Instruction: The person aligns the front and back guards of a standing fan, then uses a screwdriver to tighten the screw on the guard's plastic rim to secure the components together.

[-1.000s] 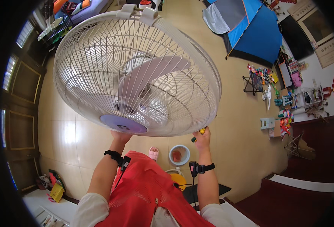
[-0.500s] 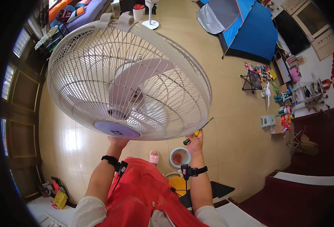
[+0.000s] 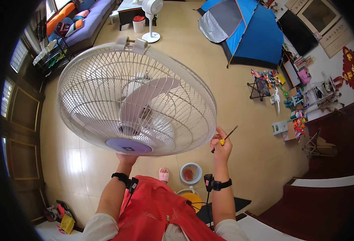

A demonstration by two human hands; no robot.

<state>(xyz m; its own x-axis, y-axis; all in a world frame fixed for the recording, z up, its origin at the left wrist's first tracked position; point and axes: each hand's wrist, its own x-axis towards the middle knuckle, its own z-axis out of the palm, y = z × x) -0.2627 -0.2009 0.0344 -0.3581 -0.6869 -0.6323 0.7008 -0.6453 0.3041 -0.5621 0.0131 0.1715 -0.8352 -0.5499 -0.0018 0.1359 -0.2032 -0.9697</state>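
A large white fan head (image 3: 177,108) with a wire cage, pale blades and a purple centre badge is tilted up in front of me. My left hand (image 3: 126,159) grips it from beneath at its lower edge; the cage hides most of those fingers. Beside the cage's lower right rim is my right hand (image 3: 222,148), closed round a screwdriver (image 3: 230,135) with a yellow and dark handle. Its shaft points up and right. A fingertip lies close to the rim; whether it touches, I cannot tell.
A blue bucket (image 3: 201,173) and a yellow-topped stool (image 3: 193,199) stand near my feet. Farther off are a white standing fan (image 3: 151,20), a blue tent (image 3: 255,40) and a purple sofa (image 3: 92,24). Toys (image 3: 301,120) and a folding stool (image 3: 259,88) line the right side.
My right hand has moved right and turned, coming out from under the cage rim with the screwdriver. The fan head sits slightly lower in view; my left hand stays beneath it.
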